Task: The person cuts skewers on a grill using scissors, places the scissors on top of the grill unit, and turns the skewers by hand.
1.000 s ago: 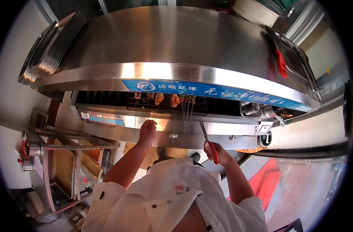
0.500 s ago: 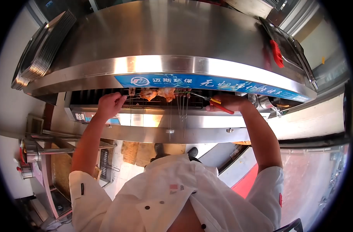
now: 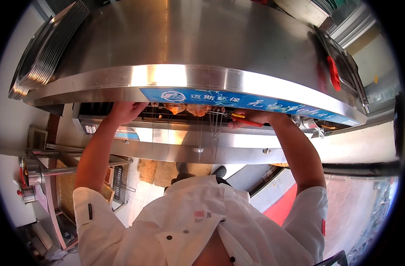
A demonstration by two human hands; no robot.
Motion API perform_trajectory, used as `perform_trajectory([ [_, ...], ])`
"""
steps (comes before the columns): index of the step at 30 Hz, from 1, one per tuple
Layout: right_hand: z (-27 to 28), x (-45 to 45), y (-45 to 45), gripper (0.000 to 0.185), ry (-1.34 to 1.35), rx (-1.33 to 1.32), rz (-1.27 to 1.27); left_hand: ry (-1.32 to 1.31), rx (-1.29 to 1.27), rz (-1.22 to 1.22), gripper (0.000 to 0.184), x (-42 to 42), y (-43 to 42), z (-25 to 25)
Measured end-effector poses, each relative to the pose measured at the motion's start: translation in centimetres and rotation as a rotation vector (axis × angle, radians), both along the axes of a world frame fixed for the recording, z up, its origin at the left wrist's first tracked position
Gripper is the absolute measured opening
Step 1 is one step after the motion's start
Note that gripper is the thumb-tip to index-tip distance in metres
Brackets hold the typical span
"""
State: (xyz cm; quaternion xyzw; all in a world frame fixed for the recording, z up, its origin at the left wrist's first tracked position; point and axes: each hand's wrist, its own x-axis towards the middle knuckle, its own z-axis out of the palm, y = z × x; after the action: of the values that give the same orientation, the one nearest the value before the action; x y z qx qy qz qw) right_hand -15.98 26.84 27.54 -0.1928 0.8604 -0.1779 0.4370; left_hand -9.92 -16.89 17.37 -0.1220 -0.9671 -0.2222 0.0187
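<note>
At the left of the grill, my left hand is closed, its fingertips partly hidden under the hood edge; it grips the end of a thin metal skewer. Pieces of browned, orange meat hang over the grill slot beside it, their tops cut off from view by the hood. Thin metal skewers stick out toward me below the meat. My right hand is wrapped round pliers with red and yellow handles, their jaws toward the meat and skewers.
A broad steel hood with a blue sign overhangs the grill. Stacked metal trays lean at its left; a black rack with a red handle lies at its right. Metal containers stand beyond my right hand. A shelf cart is lower left.
The view has shifted slightly, and the hood edge now covers more of the meat and my fingers. My left hand is further under the hood; my right hand keeps its hold on the pliers.
</note>
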Motion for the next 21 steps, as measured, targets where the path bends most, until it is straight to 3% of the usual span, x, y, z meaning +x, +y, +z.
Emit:
perform_trajectory([
  [3, 0.0, -0.2, -0.8, 0.068, 0.02, 0.07, -0.024, 0.203, -0.067, -0.111, 0.026, -0.6, -1.0, -1.1],
  [10, 1.6, -0.2, -1.7, 0.064, -0.027, -0.097, -0.061, 0.309, -0.056, -0.194, 0.029, -1.2, -1.4, -0.8],
  [18, 1.7, -0.4, -1.4, 0.076, -0.009, 0.017, -0.041, 0.42, -0.106, -0.211, 0.023, -1.6, -1.2, 0.2],
  [21, -1.2, -0.9, -0.4, 0.078, 0.073, 0.053, 0.043, 0.414, -0.107, -0.22, 0.023, -1.7, -1.4, -0.1],
])
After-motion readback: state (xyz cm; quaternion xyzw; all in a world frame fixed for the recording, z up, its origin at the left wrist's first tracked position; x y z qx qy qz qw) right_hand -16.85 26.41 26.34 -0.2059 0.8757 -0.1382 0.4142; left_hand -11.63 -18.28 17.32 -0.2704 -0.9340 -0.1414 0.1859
